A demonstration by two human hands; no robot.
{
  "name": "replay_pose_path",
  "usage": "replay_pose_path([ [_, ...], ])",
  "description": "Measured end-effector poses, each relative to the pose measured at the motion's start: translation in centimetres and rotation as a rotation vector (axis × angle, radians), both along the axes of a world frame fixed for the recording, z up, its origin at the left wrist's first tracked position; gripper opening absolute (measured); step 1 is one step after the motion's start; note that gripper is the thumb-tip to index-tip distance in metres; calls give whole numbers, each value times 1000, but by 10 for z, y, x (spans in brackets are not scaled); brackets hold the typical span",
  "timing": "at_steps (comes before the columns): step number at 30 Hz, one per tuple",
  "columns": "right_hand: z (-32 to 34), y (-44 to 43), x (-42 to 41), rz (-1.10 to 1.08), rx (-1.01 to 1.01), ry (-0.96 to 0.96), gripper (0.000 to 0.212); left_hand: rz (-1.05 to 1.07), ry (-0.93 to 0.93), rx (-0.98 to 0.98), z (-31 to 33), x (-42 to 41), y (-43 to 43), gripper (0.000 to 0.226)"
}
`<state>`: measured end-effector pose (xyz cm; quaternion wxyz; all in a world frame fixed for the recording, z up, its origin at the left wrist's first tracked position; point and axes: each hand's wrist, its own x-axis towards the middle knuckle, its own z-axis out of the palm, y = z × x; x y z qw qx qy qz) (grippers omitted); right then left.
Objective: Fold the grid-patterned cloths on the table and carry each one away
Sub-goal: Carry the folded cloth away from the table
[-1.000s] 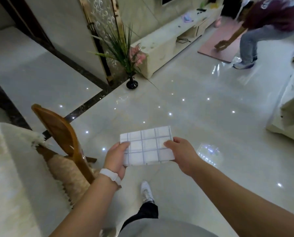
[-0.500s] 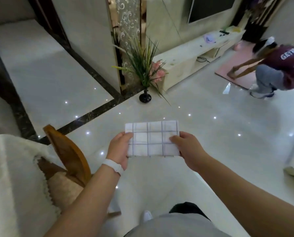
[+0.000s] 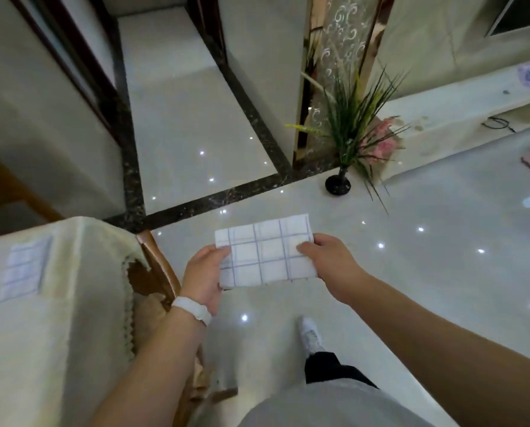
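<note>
A folded white cloth with a blue grid pattern (image 3: 265, 251) is held flat in the air above the glossy floor, in front of my body. My left hand (image 3: 203, 277) grips its left edge, thumb on top. My right hand (image 3: 328, 263) pinches its right edge, thumb on top as well. A second grid-patterned cloth (image 3: 23, 269), also folded, lies on the table (image 3: 35, 349) at the left, which is covered with a cream tablecloth.
A wooden chair (image 3: 156, 269) stands tucked against the table's right side, close to my left arm. A black vase with green grass and pink flowers (image 3: 350, 143) stands on the floor ahead. A low white cabinet (image 3: 461, 115) runs along the right wall.
The view has swung left: the table with the second cloth has come into sight and the person at the far right has left it. Both hands keep the same hold on the cloth.
</note>
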<state>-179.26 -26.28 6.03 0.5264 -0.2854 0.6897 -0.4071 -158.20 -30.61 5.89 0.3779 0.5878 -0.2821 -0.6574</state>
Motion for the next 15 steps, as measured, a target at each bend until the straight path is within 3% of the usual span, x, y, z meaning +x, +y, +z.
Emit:
replay_pose_path([
  [6,0,-94,-33,155,19,-35,14,108,-69,34,3,-30,-61,30],
  [15,6,-196,-45,367,31,-94,12,244,-90,16,16,-38,-116,28],
])
